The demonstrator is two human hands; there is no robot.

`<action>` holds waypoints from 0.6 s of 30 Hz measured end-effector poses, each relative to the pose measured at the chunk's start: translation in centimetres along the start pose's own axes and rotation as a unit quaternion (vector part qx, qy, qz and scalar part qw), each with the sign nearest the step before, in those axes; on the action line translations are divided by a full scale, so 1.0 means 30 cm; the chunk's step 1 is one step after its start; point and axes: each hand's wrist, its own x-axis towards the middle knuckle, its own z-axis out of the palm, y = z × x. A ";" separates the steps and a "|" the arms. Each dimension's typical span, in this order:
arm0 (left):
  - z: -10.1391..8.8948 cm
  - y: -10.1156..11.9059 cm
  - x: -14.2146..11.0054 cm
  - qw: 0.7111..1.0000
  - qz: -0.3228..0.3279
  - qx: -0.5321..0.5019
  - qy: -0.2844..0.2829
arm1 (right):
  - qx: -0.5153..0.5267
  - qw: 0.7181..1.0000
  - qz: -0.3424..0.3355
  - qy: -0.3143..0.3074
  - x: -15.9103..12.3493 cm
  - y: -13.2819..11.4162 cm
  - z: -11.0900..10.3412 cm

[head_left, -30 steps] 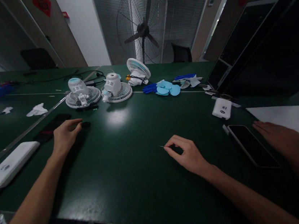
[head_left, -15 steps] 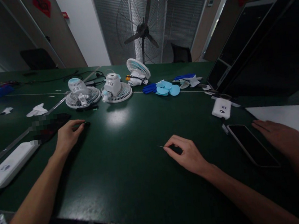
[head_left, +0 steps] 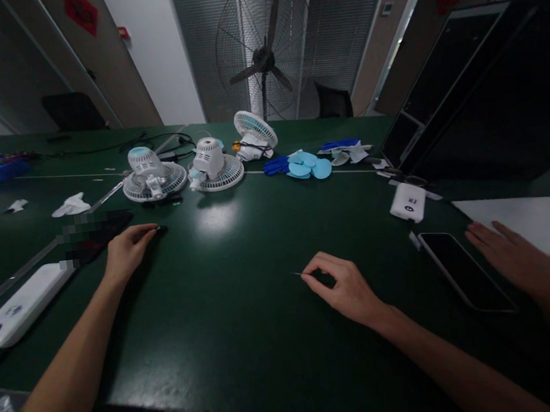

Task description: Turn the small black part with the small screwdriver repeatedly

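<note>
My left hand rests low over the left side of the table, with thumb and fingertips closed on a small dark object too tiny to name. Pinched between thumb and forefinger of my right hand is a thin needle, its tip pointing left. The two hands are well apart, and bare green table lies between them. Whether a thread runs from the needle cannot be made out.
Small white fans stand toward the back, beside light blue fan blades and blue gloves. A phone, a white power bank and another person's hand are at right. A long white device lies left.
The other person's hand on the right has spread its fingers. My two hands hold nearly the same pose; the whole view has shifted slightly.
</note>
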 end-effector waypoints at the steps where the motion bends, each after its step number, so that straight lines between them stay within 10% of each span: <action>1: 0.000 -0.001 0.001 1.000 -0.005 0.002 -0.001 | 0.001 1.000 0.000 -0.001 0.000 0.000 0.000; 18: -0.023 0.023 0.004 0.985 -0.114 -0.117 -0.046 | -0.002 1.000 -0.004 -0.011 0.001 -0.003 -0.003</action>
